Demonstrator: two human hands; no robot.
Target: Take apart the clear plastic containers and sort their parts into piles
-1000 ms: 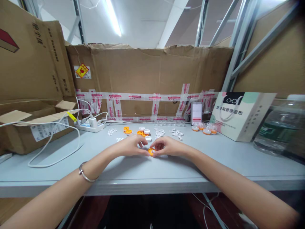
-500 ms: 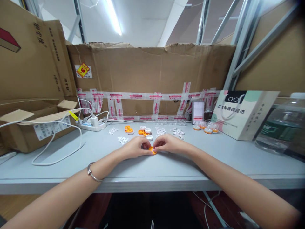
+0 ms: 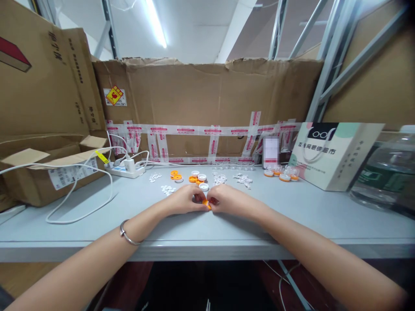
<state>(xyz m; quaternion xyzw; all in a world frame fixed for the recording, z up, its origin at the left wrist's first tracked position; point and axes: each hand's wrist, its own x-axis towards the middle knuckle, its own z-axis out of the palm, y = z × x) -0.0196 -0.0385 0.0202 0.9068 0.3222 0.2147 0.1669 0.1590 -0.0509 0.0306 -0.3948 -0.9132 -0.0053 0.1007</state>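
Observation:
Low over the grey tabletop (image 3: 175,226), my left hand (image 3: 184,200) pinches the rim of a small orange round cap (image 3: 206,204) between thumb and fingers. From the other side my right hand (image 3: 229,200) is closed, its fingertips pressed down at the cap. Whatever those fingertips hold is too small and covered to name. Just behind the hands lies a white round cap (image 3: 203,187), with more white caps (image 3: 201,177) and orange caps (image 3: 177,176) farther back. Small white pieces (image 3: 168,190) are heaped left of them, and clear-white pieces (image 3: 219,178) sit behind my right hand.
At the back right stand orange-based clear containers (image 3: 284,177), a phone (image 3: 271,152), a paper bag (image 3: 327,160) and a large water bottle (image 3: 376,172). A power strip (image 3: 129,171) with loose white cables (image 3: 110,190) and an open carton (image 3: 55,172) are on the left.
My right fingers have curled in and moved down onto the orange cap, covering more of it. My left hand keeps its hold nearly unmoved. The view has shifted slightly.

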